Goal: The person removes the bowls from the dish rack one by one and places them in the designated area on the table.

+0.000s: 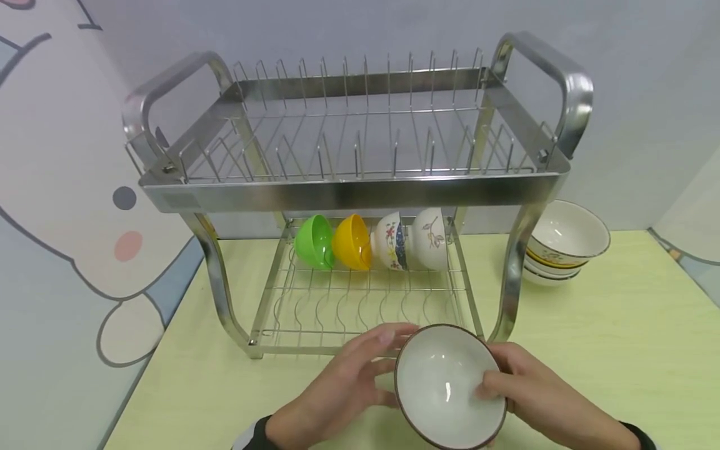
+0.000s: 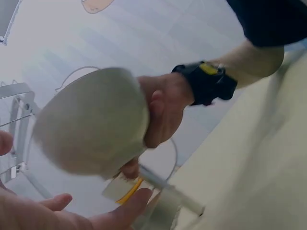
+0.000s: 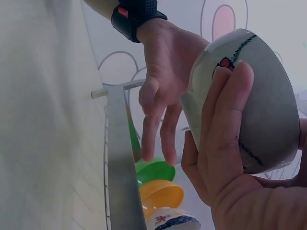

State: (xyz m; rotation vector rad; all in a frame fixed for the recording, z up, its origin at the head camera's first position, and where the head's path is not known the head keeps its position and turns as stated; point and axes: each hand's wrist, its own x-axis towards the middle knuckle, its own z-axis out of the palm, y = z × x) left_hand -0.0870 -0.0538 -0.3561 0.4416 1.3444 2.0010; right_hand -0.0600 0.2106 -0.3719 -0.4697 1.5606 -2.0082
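Note:
A white bowl with a brown rim (image 1: 441, 390) is in my right hand (image 1: 531, 390), tilted so that its inside faces the head camera. The right thumb lies over the rim on the inner wall, and the fingers support the outside. In the right wrist view those fingers (image 3: 225, 129) spread across the outer wall, near a small red and dark green pattern. My left hand (image 1: 351, 384) is at the bowl's left side, its fingers extended and parted, with the fingertips close to the rim. From the left wrist view, the bowl's plain outer side (image 2: 96, 120) hides part of the right hand.
Ahead stands a two-tier metal dish rack (image 1: 349, 194). On its lower tier, a green bowl (image 1: 314, 242), a yellow bowl (image 1: 352, 242), a floral bowl (image 1: 390, 240) and a white bowl (image 1: 430, 240) stand on edge in a row. Several stacked bowls (image 1: 568, 234) sit right of the rack.

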